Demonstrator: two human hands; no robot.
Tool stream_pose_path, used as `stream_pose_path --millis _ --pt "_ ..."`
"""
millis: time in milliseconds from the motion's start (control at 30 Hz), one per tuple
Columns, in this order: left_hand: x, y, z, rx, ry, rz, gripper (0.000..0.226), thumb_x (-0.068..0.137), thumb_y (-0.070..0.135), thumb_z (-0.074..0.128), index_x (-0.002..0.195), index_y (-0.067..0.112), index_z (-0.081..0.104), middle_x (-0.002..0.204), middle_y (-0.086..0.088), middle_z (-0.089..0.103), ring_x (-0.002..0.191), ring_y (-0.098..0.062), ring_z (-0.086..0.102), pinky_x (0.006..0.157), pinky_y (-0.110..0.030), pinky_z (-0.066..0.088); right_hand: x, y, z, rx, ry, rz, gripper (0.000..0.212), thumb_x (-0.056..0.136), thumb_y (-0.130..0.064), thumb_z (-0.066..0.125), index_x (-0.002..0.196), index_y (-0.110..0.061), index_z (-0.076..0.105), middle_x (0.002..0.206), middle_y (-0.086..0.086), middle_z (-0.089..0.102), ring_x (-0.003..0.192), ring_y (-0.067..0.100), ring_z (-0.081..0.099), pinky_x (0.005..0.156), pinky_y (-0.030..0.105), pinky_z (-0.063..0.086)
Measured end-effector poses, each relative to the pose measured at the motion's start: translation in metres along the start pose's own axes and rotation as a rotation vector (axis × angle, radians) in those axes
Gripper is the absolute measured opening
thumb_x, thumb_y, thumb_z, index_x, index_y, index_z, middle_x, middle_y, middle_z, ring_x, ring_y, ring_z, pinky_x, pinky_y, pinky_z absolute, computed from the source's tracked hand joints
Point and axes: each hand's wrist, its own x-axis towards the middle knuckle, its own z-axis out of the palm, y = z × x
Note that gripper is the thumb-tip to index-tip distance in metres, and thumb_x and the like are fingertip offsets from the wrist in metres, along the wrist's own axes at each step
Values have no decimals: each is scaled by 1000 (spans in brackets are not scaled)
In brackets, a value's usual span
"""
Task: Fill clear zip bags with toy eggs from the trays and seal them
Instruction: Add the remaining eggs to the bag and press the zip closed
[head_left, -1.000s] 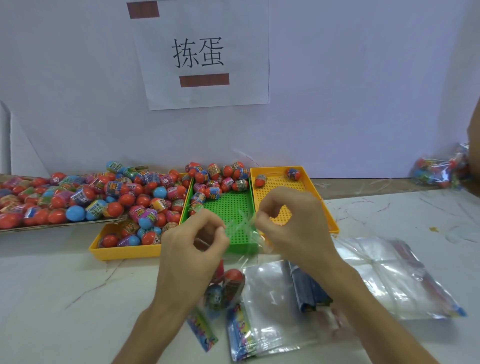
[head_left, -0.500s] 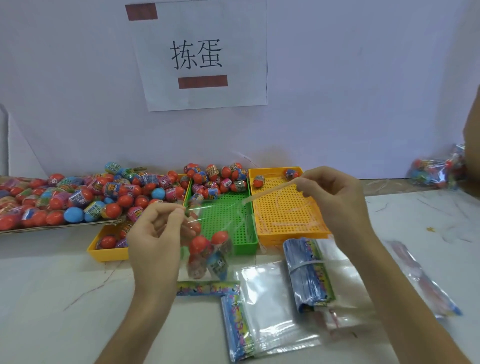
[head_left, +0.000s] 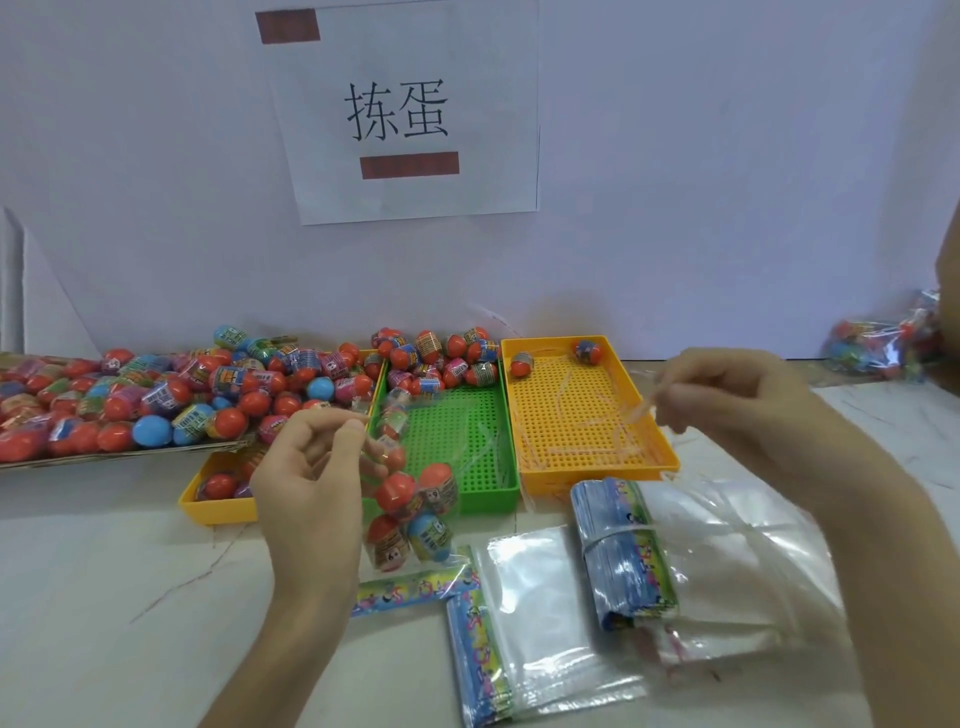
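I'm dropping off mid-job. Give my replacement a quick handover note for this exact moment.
Left hand pinches the top of a bag of eggs, which hangs in front of the green tray.
Right hand pinches a thin clear strip over the right yellow tray.
Loose eggs: many in the left yellow tray, some at the green tray's far end, two in the right one. Empty bags lie on the table, nearer.
Done: this bag filled; filled bags sit far right.
Left: cannot tell if it is sealed; check, set aside, fill more.
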Motion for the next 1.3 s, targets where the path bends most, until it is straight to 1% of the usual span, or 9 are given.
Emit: stream_pose_path --millis 100,233,333,467,567,633,767,967,1300 --pt "-1 -1 1 11 -22 2 42 96 4 60 72 37 69 64 11 68 56 2 61 52 -11 49 2 6 -8 290 56 85 16 84 -36 76 94 -24 77 92 -8 74 93 16 67 87 26 50" --pt "-1 -4 0 29 -31 2 39 97 6 60 73 36 69 65 10 67 56 0 60 54 -14 51 6 42 -11 -929 394 558 30 98 -28 62 125 -13 65 132 5 65 124 31 54 102 36 40" --pt "0 -4 0 25 -37 -1 38 97 6 60 74 35 69 65 8 67 56 -1 61 54 -16 51 7 31 -11 -556 522 309 26 92 -19 69 117 -24 73 121 -5 71 115 14 62 95 34 43" --pt "1 -5 -1 35 -42 -11 34 96 6 60 76 32 69 67 4 68 58 -8 64 55 -19 53 9 23 2 -589 647 144 11 83 -27 78 74 -24 71 82 -14 71 87 6 64 76 30 45" --pt "0 -6 -1 21 -53 -26 33 98 7 60 77 31 69 68 2 68 59 -12 64 54 -21 54 12 19 8 -525 711 130 18 87 -26 74 72 -16 69 88 -6 71 87 8 63 75 28 40" --pt "-1 -5 0 18 -59 -28 33 98 7 60 78 31 69 69 0 69 60 -13 64 54 -20 53 14 20 12 -523 612 137 6 89 -21 72 87 -16 73 124 -7 64 114 10 58 91 29 40" --pt "-4 -4 2 6 -74 -34 34 99 7 60 78 32 70 69 0 68 60 -11 63 55 -19 54 12 23 35 -667 204 308 84 93 -19 71 160 -24 20 166 -6 20 151 13 24 121 40 27" --pt "-5 1 3 -60 -164 -71 27 100 9 58 84 27 70 72 -1 67 67 -18 63 61 -25 56 12 20 81 -476 62 149 37 84 -37 77 120 -35 69 97 -18 73 90 -2 66 83 24 51" --pt "-4 11 4 -318 -193 -281 15 99 16 53 92 17 66 74 4 64 65 -8 56 61 -22 49 9 22 120 -149 142 132 7 90 -19 75 84 -20 79 80 -4 76 80 15 72 75 27 60"
